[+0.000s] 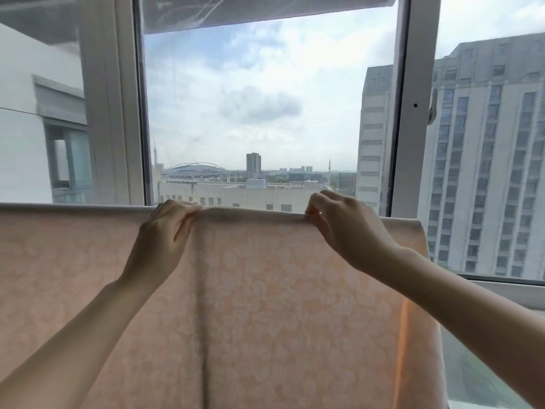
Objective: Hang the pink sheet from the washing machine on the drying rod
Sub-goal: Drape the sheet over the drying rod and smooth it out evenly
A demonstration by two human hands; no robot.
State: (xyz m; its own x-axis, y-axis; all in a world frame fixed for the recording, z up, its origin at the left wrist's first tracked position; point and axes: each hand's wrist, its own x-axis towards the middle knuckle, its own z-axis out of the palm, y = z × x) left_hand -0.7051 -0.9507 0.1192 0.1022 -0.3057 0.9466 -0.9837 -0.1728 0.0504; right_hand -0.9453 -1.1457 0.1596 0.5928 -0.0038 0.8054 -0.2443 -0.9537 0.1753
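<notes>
A single head-worn wide-angle camera gives the only view, so no scene is shared with a second one. It looks forward and roughly level, out through a white-framed glass window (pixel 408 113) at pale high-rise buildings (pixel 483 160) and cloudy sky. It sits close: the person's left hand (pixel 165 234) and right hand (pixel 345 228) reach up from the lower corners to the top fold of a pink, faintly patterned fabric sheet (pixel 280 305) filling the lower half. Straight lines bow near the edges.

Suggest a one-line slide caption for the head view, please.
Both hands, left hand and right hand, pinch the top fold of the pink sheet draped before a window.
</notes>
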